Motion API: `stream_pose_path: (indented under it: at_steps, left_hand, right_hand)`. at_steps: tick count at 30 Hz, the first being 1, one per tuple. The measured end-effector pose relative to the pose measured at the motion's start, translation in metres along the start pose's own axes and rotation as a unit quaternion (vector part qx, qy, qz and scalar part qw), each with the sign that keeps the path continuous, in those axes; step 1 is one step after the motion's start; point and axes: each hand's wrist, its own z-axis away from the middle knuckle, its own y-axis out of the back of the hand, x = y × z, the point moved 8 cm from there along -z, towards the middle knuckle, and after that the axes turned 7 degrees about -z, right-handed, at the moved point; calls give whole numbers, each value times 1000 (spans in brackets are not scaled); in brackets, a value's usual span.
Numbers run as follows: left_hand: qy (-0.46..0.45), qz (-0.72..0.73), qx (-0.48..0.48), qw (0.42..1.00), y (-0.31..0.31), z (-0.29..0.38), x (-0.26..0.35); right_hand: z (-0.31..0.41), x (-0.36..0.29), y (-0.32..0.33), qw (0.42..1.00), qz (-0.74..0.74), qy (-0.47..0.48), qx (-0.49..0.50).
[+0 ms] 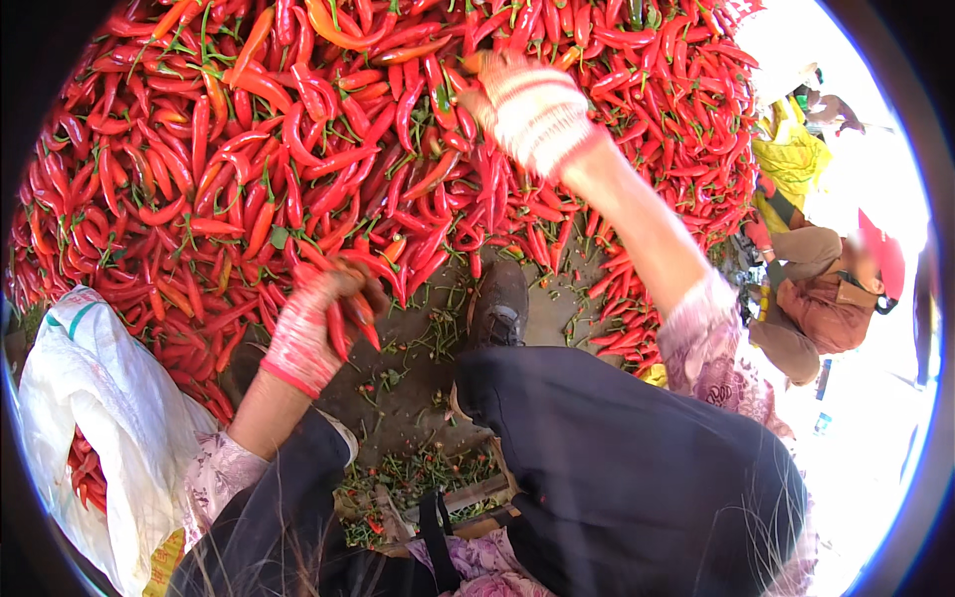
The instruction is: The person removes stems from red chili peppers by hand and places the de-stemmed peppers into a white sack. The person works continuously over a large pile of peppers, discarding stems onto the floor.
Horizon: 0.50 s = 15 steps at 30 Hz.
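A large heap of red chili peppers [179, 164] spreads across the ground in front of me, a few of them orange or partly green. My left hand [313, 321], in a white knit glove stained red, is closed around several red chili peppers [338, 328] at the heap's near edge. Farther out, my right hand [533, 112] reaches over the heap in a similar glove with its fingers among the peppers. Blur at those fingertips hides whether they grip one. Beside my left forearm stands a white woven sack [112, 403], with red peppers [87, 470] showing through its opening.
Cut green stems and bits litter the floor [403, 395] between my legs. My dark shoe [500, 302] touches the heap's near edge. At right a person [828, 298] in a red cap and gloves sits low, near a yellow sack [792, 145].
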Motion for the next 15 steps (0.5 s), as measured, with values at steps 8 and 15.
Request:
stream_pose_path:
  at_steps: [8,15]
  left_hand:
    - [-84,-56,21,995,-1,2,10]
    - [-207,-287,0,935,-49,12,52]
  right_hand:
    - [-41,40,-39,990,26,51,-130]
    - [81,-78,-25,602,-740,-236,-185]
